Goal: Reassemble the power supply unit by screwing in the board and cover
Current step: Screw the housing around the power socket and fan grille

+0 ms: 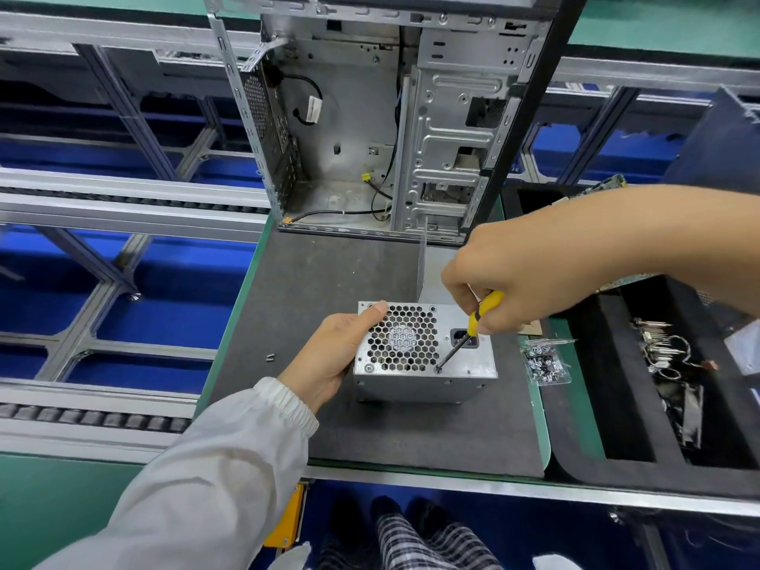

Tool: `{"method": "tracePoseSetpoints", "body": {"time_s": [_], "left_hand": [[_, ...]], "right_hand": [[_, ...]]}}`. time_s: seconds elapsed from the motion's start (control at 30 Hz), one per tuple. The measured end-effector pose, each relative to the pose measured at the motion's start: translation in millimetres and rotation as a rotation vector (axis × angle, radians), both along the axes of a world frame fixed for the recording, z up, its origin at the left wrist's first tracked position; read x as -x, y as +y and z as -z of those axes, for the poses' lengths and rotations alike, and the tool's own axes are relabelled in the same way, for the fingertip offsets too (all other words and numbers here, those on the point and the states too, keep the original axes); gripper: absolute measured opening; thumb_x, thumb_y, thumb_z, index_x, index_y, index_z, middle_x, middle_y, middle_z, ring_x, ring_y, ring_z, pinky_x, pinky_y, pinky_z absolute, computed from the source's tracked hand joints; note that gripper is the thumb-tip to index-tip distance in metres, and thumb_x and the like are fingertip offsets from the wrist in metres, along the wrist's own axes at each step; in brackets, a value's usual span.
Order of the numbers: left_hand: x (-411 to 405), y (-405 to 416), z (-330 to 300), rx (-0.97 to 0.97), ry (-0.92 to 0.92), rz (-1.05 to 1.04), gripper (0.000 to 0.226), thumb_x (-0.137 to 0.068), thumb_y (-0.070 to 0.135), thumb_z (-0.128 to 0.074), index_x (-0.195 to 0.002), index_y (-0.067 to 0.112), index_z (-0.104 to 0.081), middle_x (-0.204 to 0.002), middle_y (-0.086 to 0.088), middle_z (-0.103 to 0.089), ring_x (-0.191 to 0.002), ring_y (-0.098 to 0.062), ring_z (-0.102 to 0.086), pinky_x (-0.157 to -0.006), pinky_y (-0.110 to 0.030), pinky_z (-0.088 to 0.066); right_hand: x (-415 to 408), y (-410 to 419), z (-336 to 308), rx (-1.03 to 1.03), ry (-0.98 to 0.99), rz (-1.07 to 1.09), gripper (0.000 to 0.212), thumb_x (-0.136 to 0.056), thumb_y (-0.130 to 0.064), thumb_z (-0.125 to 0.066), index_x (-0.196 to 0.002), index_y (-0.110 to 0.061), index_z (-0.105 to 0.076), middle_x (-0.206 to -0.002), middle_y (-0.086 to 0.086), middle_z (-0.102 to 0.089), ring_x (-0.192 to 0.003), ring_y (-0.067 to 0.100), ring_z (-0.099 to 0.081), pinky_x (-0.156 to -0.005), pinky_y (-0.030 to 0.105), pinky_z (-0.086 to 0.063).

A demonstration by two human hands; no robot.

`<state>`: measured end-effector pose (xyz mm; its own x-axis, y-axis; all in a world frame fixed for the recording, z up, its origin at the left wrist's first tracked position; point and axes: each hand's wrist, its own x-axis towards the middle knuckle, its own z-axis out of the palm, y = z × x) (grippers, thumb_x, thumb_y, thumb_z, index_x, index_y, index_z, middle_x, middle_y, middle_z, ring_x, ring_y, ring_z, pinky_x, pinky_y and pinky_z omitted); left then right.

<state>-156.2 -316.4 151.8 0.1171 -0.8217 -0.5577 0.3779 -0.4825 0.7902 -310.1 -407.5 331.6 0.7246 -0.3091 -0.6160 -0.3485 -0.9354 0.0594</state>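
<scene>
A: Where was the power supply unit [425, 351]?

B: It stood on the dark mat [329, 273] of the surface, in front of the open computer case [382, 117], with its honeycomb fan grille facing up.

A: And the left hand [333, 355]?

B: Its grip was grasping the unit's left side, the thumb lying along the top edge by the grille.

A: The right hand [526, 273]?

B: Its grip was clenched round the yellow handle of a screwdriver [473, 327]. The shaft slanted down and to the left, and its tip sat on a screw [438, 369] at the grille's near right corner.

A: Anything else nearby?

B: A clear bag of small parts [545, 362] lay just right of the unit, and beyond it a black foam tray [584, 364] held metal pieces. One small loose part [270, 357], too small to identify, lay on the mat left of the hand.
</scene>
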Motion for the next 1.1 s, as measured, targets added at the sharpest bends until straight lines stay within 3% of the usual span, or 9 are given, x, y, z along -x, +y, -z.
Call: {"method": "tracePoseSetpoints", "body": {"time_s": [0.23,0.4,0.53,0.6,0.7,0.83,0.93,1.0,1.1], "left_hand": [[-1,0,1,0.001,-0.011,0.006,0.034,-0.094,0.036,-0.062,-0.096,0.005,-0.075,-0.094,-0.013,-0.076,-0.084,-0.023,-0.075,-0.067,-0.027,-0.06],[-1,0,4,0.023,0.002,0.005,0.034,-0.094,0.036,-0.062,-0.094,0.005,-0.075,-0.092,-0.013,-0.076,-0.083,-0.023,-0.075,-0.066,-0.025,-0.059],[-3,-1,6,0.031,-0.022,0.032,0.035,-0.094,0.039,-0.062,-0.095,0.007,-0.075,-0.094,-0.01,-0.076,-0.088,-0.022,-0.074,-0.075,-0.029,-0.059],[-3,-1,7,0.032,-0.023,0.037,0.034,-0.094,0.039,-0.062,-0.095,0.007,-0.075,-0.094,-0.01,-0.076,-0.088,-0.023,-0.074,-0.077,-0.03,-0.059],[-3,-1,6,0.031,-0.014,0.035,0.034,-0.094,0.038,-0.062,-0.094,0.006,-0.075,-0.093,-0.011,-0.076,-0.087,-0.023,-0.074,-0.075,-0.029,-0.061],[-2,-1,6,0.032,-0.031,0.032,0.035,-0.094,0.038,-0.062,-0.092,0.006,-0.075,-0.093,-0.011,-0.076,-0.087,-0.024,-0.074,-0.079,-0.031,-0.06],[-1,-1,5,0.027,-0.035,0.019,0.035,-0.094,0.037,-0.062,-0.092,0.004,-0.074,-0.092,-0.012,-0.076,-0.088,-0.025,-0.074,-0.081,-0.032,-0.059],[-1,-2,4,0.026,-0.035,0.015,0.035,-0.095,0.036,-0.062,-0.092,0.003,-0.074,-0.092,-0.012,-0.076,-0.087,-0.025,-0.074,-0.08,-0.032,-0.06],[-2,-2,3,0.028,-0.034,0.023,0.036,-0.095,0.036,-0.062,-0.096,0.002,-0.073,-0.092,-0.011,-0.076,-0.087,-0.024,-0.074,-0.074,-0.028,-0.06]], "right_hand": [[-5,9,7,0.111,-0.044,0.055,0.016,-0.08,-0.034,-0.061,-0.087,-0.025,-0.071,-0.073,-0.009,-0.069,-0.045,-0.003,-0.045,-0.044,0.002,-0.035],[-7,18,-6,0.102,-0.015,0.081,0.021,-0.087,-0.035,-0.059,-0.085,-0.016,-0.07,-0.079,-0.002,-0.067,-0.068,0.01,-0.057,-0.052,0.018,-0.042],[-8,26,-8,0.28,-0.017,0.053,0.04,-0.096,-0.044,-0.047,-0.068,-0.016,-0.054,-0.066,-0.002,-0.052,-0.053,0.012,-0.041,-0.046,0.023,-0.03],[-8,26,-6,0.278,-0.021,0.025,0.037,-0.095,-0.049,-0.045,-0.081,-0.017,-0.057,-0.072,-0.003,-0.053,-0.056,0.013,-0.041,-0.046,0.025,-0.03],[-9,25,-8,0.16,0.069,0.029,0.033,-0.084,-0.05,-0.062,-0.097,-0.024,-0.046,-0.087,-0.005,-0.052,-0.066,0.008,-0.041,-0.05,0.023,-0.03],[-11,28,-12,0.235,0.043,-0.075,0.016,-0.086,-0.032,-0.061,-0.081,-0.019,-0.052,-0.083,0.004,-0.057,-0.059,0.016,-0.042,-0.047,0.026,-0.029],[-18,36,-9,0.434,0.05,-0.17,0.047,-0.098,-0.046,-0.039,-0.063,-0.017,-0.029,-0.063,0.001,-0.036,-0.049,0.015,-0.03,-0.048,0.026,-0.028],[-20,38,-4,0.454,0.062,-0.197,0.047,-0.099,-0.048,-0.034,-0.069,-0.012,-0.03,-0.062,0.0,-0.032,-0.05,0.014,-0.029,-0.048,0.026,-0.03],[-18,35,-7,0.326,0.169,-0.122,0.041,-0.09,-0.052,-0.053,-0.09,-0.019,-0.028,-0.073,-0.003,-0.034,-0.055,0.009,-0.029,-0.045,0.026,-0.023]]}}
